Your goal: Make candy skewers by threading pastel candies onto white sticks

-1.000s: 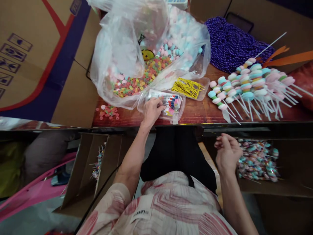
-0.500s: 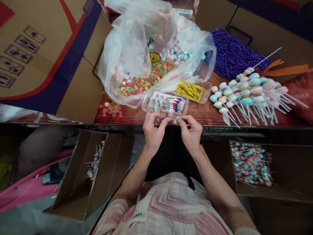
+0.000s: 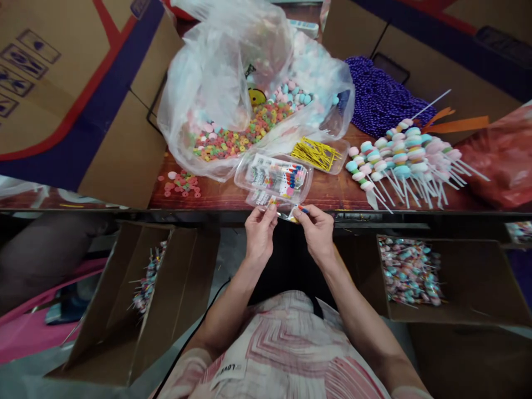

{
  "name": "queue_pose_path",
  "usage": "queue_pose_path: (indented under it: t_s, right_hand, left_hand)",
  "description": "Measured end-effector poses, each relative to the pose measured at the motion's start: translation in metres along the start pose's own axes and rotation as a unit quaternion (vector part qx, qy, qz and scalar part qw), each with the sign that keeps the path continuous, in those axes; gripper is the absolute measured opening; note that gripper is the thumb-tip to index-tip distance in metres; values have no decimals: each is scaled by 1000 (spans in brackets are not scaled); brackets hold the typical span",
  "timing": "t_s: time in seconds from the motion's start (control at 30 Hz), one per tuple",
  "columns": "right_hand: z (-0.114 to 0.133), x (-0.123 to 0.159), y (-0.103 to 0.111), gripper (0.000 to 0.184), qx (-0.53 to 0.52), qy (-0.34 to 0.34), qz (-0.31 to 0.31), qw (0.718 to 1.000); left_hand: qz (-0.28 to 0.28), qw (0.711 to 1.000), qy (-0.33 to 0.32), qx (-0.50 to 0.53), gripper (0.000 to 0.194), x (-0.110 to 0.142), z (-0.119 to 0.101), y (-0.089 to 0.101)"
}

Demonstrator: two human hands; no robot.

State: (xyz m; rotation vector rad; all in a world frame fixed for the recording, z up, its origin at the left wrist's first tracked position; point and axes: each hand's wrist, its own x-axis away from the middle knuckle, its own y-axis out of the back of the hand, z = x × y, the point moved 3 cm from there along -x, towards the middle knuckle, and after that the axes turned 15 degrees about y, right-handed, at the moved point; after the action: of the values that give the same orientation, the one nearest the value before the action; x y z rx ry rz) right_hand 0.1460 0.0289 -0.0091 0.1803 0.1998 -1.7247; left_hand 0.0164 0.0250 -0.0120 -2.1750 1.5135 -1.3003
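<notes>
My left hand (image 3: 260,235) pinches one side of a small clear printed plastic bag (image 3: 285,211) at the table's front edge. The other side is between the thumb and fingers of my right hand (image 3: 318,233). Just beyond my hands lies a clear plastic tray (image 3: 307,188) with a stack of printed bags (image 3: 274,176) in it. Yellow twist ties (image 3: 316,153) fill a second tray behind it. To the right, candy skewers (image 3: 401,152) of pastel marshmallows and rings on white sticks lie in a pile.
A large plastic bag (image 3: 216,77) holds gummy rings (image 3: 245,136) and marshmallows. Loose rings (image 3: 180,184) lie at left. Cartons (image 3: 124,138) flank the table; purple cord (image 3: 380,94) is at back right. Below, open boxes (image 3: 477,282) at both sides hold wrapped skewers (image 3: 409,271).
Both hands have drawn back slightly from the tray toward my body, bringing the small bag with them. The view has shifted, so the tabletop things sit a little further left.
</notes>
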Motion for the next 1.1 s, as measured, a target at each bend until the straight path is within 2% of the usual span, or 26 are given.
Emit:
queue_pose_path:
  t_s: [0.17, 0.33, 0.47, 0.63, 0.8, 0.9, 1.1]
  right_hand:
    - [-1, 8, 8, 29, 2, -1, 15, 1000]
    - [3, 9, 13, 34, 21, 13, 38, 999]
    - [-1, 10, 16, 29, 10, 5, 21, 1000]
    - [-5, 12, 17, 36, 2, 1, 15, 1000]
    - [0, 11, 21, 46, 22, 15, 8, 1000]
    - [3, 8, 27, 45, 37, 17, 15, 999]
    - [11, -4, 44, 35, 103, 58, -32, 993]
  left_hand:
    - [-10, 1000, -17, 11, 36, 8, 9, -2]
    - [6, 1000, 28, -2, 32, 5, 12, -2]
    - [5, 1000, -8, 5, 29, 3, 11, -1]
    - [-4, 1000, -28, 8, 35, 8, 19, -4]
    - [15, 1000, 7, 10, 36, 8, 20, -9]
    - [6, 1000, 12, -3, 32, 5, 17, -11]
    - [-29, 999, -29, -35, 29, 9, 26, -23]
